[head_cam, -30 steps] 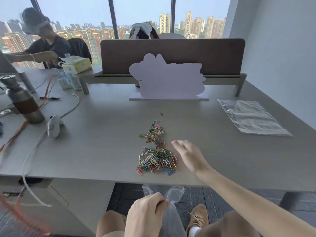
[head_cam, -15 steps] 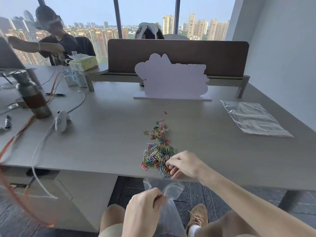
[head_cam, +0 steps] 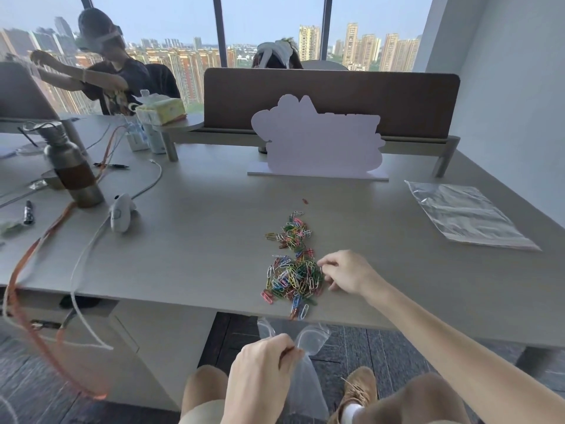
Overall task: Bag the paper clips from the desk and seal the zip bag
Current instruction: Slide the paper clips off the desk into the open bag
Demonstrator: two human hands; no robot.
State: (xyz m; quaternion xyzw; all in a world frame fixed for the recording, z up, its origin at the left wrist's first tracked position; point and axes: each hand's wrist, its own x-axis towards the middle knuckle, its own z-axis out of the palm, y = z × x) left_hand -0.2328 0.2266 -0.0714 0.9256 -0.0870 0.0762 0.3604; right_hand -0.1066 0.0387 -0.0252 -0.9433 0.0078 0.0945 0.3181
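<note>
A pile of coloured paper clips (head_cam: 292, 270) lies on the grey desk (head_cam: 189, 240), reaching to its front edge. My right hand (head_cam: 345, 272) rests on the desk at the pile's right side, fingers curled and fingertips touching the clips. Whether it holds any is unclear. Below the desk edge my left hand (head_cam: 263, 368) grips a clear zip bag (head_cam: 305, 384) near its mouth. The mouth gapes just under the nearest clips and the bag hangs down between my knees.
A flat stack of clear zip bags (head_cam: 464, 212) lies at the right of the desk. A white cut-out sign (head_cam: 318, 148) stands behind the clips. A metal bottle (head_cam: 73, 172), a white mouse (head_cam: 120, 212) and cables lie at the left. Two people sit beyond the divider.
My right hand came down onto the near part of the pile, then moved to its right side. Some clips now lie closer to the desk edge. The left hand kept holding the bag.
</note>
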